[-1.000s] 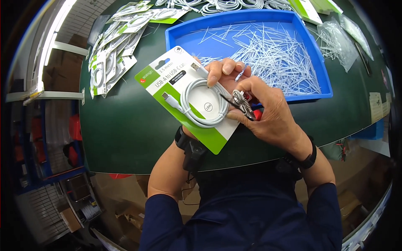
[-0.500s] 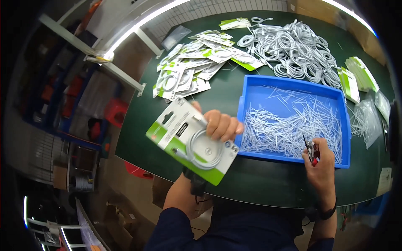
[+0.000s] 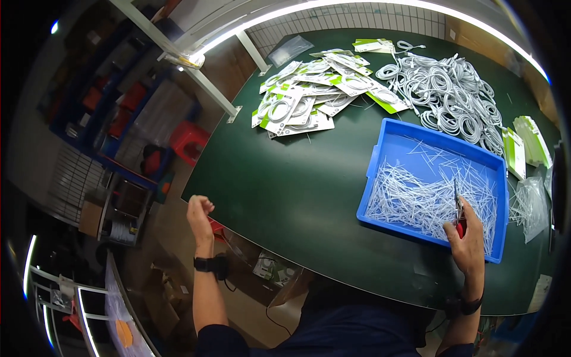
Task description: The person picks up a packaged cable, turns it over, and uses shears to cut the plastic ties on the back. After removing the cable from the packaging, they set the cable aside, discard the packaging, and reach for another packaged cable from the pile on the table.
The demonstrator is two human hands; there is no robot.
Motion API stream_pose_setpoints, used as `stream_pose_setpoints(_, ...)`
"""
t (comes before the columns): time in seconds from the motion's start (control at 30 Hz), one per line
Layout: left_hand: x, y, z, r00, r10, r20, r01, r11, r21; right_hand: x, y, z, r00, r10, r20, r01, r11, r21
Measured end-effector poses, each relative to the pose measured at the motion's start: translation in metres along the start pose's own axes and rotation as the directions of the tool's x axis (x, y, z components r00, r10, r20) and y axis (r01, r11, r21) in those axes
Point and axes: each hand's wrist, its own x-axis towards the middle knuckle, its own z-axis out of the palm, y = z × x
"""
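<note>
1. Biggest first: the dark green flat-topped table [image 3: 285,196] sits between my two hands, and they're about as far apart as it gets. One's at its near left corner, the other's way over right.
2. Shallow blue plastic rectangular tray [image 3: 392,143] is on the right half, set at a slant. My right hand [image 3: 468,241] is over its near right part, so that's the close hand. Left one's well apart from it.
3. Tangled heap of pale grey coiled cables [image 3: 455,95] is just past the tray's far side, so straight ahead of my right hand. Right's nearer here too.
4. Messy pile of flat white-and-green cards with coiled cables [image 3: 321,92] is off to the left of that heap. From my left hand [image 3: 199,213] it's ahead and to the right, and left is the nearer one.
5. About that left hand: fingers loosely curled, nothing showing in it. Can't tell if it's touching the table edge.
6. Small metal hand tool with red handles [image 3: 458,208] is in my right grip, long axis pointing away from me, tip toward the cable heap.
7. Tiniest: thin white strips [image 3: 404,193] scattered in the tray under the tool. Can't tell if the tip touches any.
</note>
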Motion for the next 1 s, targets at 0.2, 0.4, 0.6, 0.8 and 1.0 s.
stream_pose_setpoints(0.2, 0.062, 0.046, 0.168, 0.910, 0.241, 0.337, -0.328, 0.916, 0.229, -0.008, -0.017, -0.010, 0.999, 0.025, 0.036, -0.022, 0.996, -0.091)
stream_pose_setpoints(0.4, 0.119, -0.003, 0.296, 0.700, 0.604, 0.380, -0.699, 0.473, 0.536, -0.023, -0.011, -0.025, 0.996, 0.094, 0.007, -0.094, 0.996, 0.010)
stream_pose_setpoints(0.6, 0.105, -0.054, 0.286, 0.806, 0.215, 0.551, -0.577, 0.493, 0.651, -0.041, 0.007, -0.018, 0.990, 0.137, 0.034, -0.141, 0.979, 0.149)
stream_pose_setpoints(0.8, 0.168, -0.051, 0.230, 0.668, 0.525, 0.527, -0.740, 0.389, 0.549, -0.050, 0.030, 0.013, 0.984, 0.165, 0.070, -0.178, 0.941, 0.287)
stream_pose_setpoints(1.0, 0.077, 0.076, 0.231, 0.788, 0.554, 0.269, -0.607, 0.772, 0.189, -0.046, 0.030, 0.006, 0.991, 0.125, 0.051, -0.126, 0.992, 0.026)
